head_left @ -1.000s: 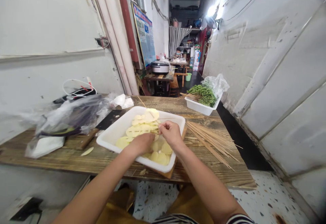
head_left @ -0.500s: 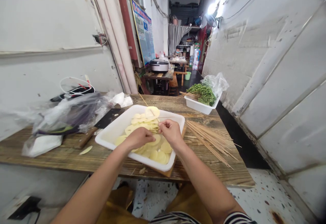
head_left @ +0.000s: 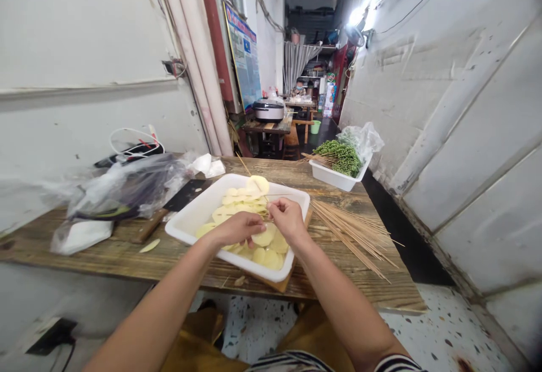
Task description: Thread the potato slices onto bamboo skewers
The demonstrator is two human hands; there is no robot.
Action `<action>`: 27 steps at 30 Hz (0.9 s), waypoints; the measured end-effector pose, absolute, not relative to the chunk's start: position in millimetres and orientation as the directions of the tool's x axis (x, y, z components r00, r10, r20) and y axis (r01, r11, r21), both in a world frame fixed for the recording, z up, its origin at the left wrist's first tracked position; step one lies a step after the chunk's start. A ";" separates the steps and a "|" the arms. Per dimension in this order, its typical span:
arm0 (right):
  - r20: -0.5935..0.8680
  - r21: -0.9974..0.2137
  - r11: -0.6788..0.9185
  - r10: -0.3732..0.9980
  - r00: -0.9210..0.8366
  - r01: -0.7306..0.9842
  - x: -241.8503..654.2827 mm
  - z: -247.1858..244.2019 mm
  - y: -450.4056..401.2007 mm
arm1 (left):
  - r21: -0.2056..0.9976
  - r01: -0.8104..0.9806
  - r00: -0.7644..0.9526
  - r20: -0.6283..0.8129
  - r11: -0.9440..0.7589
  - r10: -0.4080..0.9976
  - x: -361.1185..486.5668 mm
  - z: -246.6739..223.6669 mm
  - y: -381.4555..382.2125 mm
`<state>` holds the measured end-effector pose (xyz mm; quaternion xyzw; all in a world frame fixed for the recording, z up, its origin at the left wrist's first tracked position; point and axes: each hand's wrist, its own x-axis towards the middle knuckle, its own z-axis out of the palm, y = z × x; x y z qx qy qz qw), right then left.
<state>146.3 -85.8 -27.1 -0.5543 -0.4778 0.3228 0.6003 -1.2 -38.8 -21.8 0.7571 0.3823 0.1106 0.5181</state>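
My right hand (head_left: 287, 217) is closed in a pinch on a thin bamboo skewer (head_left: 242, 163). The skewer points up and away to the left, with a pale yellow potato slice (head_left: 257, 184) threaded on it. Between the thumb and fingers of my left hand (head_left: 243, 228) is a round potato slice (head_left: 263, 236), just over the front of a white plastic tub (head_left: 186, 226). Loose slices lie in the front of the tub. Behind my hands, rows of skewered potato slices (head_left: 239, 205) rest in it.
Bare bamboo skewers (head_left: 351, 233) fan out on the wooden table right of the tub. A white basket (head_left: 334, 179) of skewered green vegetables stands behind them. To the left lie a knife (head_left: 183, 194), plastic bags (head_left: 131, 186) and a potato scrap (head_left: 149, 245). A masked person sits far back.
My left hand has taken hold of a potato slice and raised it from the loose ones. My right hand keeps its pinch on the skewer. The view has shifted slightly.
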 end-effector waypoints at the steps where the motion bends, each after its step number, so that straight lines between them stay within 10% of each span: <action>1: 0.216 -0.974 0.178 0.917 0.335 0.141 146.4 -27.7 -85.5 | 0.867 0.466 0.691 -0.231 -0.177 0.685 -0.1 -21.8 -40.4; 9: 0.197 -0.979 0.170 0.922 0.333 0.109 146.7 -30.7 -83.9 | 0.820 0.507 0.662 -0.173 -0.266 0.729 -13.5 -9.4 -33.8; 17: 0.173 -0.985 0.160 0.924 0.341 0.065 146.0 -26.9 -85.1 | 0.027 0.932 0.355 -0.255 -0.360 0.899 -39.8 -1.1 -19.7; 27: 0.167 -0.986 0.150 0.929 0.329 0.075 146.5 -27.2 -85.5 | -0.067 0.925 0.329 -0.344 -0.373 0.879 -27.6 -5.9 -26.6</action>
